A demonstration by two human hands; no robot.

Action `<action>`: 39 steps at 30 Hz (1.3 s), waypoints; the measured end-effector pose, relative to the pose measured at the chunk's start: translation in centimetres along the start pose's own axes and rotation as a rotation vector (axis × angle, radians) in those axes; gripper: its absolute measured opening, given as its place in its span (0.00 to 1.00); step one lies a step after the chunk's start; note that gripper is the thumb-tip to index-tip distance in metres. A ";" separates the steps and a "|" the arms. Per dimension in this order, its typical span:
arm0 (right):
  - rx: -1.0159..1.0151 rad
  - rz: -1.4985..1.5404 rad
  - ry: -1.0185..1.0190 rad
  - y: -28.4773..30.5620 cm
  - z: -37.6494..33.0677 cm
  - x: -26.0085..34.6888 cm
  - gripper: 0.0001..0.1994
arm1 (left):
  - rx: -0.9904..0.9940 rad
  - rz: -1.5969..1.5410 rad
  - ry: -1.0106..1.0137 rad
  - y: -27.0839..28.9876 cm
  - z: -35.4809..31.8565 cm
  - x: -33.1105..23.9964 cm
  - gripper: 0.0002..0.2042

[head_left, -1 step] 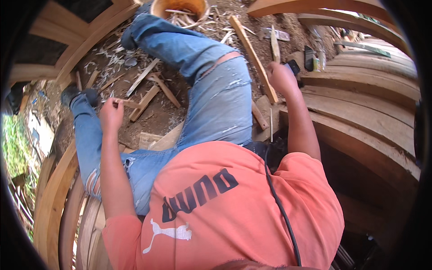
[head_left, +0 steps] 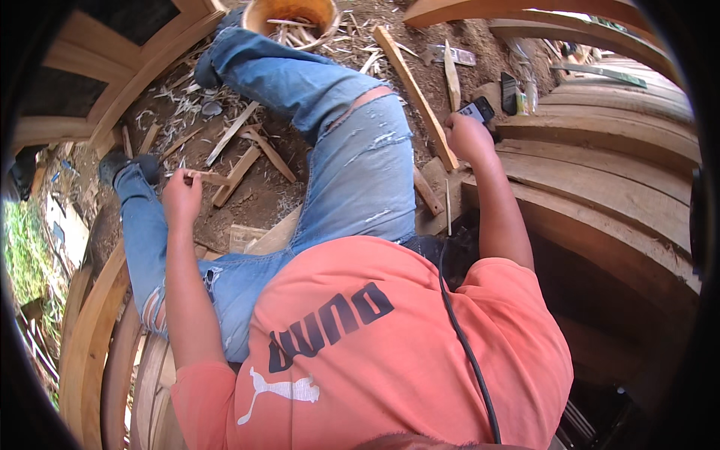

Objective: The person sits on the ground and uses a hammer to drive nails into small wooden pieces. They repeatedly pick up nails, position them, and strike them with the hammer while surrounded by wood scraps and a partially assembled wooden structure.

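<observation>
My left hand point(head_left: 181, 199) is closed around a short flat wooden stick point(head_left: 213, 178), which points right over the ground between my legs. A small dark bit shows at its fingers. At the right, my right hand point(head_left: 469, 137) is curled, with its fingertips partly hidden; what they hold, if anything, cannot be made out. Just beyond it lies a phone point(head_left: 475, 110) with a lit screen. A pointed wooden piece point(head_left: 451, 75) lies on the ground, its near end close to my right fingertips. Left of that hand, a long narrow wooden strip point(head_left: 416, 97) slants past my knee.
A round yellowish bucket point(head_left: 328, 34) with wood slivers stands at the far side. Wood offcuts point(head_left: 238, 176) and shavings litter the dirt. Stacked planks point(head_left: 592, 161) fill the right, beside another dark phone point(head_left: 508, 94) and a clear bottle point(head_left: 531, 96). A wooden frame point(head_left: 94, 56) stands upper left.
My right hand has drawn slightly nearer to me, off the pointed wooden piece, and more of the phone shows, its screen now lit. My left hand still holds its stick.
</observation>
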State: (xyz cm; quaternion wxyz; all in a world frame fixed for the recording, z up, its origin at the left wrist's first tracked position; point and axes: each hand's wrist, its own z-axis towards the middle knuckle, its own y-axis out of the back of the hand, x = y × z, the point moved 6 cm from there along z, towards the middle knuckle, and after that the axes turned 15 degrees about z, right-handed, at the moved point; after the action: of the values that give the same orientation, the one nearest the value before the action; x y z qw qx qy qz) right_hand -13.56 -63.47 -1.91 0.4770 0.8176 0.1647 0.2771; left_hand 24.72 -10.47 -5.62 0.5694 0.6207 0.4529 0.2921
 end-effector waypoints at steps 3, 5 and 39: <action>0.017 -0.003 -0.028 -3.5 -3.4 -6.0 0.12 | 0.038 0.021 0.013 -0.1 0.0 -0.2 0.11; 0.103 -0.003 -0.065 -6.0 -5.2 -6.3 0.13 | 0.027 0.027 -0.002 0.2 -0.4 -0.1 0.11; 0.344 -0.268 1.154 -35.9 1.0 44.4 0.13 | -0.187 -0.161 0.197 13.0 -1.4 1.0 0.07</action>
State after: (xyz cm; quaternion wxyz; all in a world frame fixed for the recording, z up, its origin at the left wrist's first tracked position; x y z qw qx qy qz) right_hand 22.04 -22.84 -20.46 0.2031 0.5733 0.5400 0.5819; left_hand 26.96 -8.17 7.12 0.5991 0.4950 0.5255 0.3462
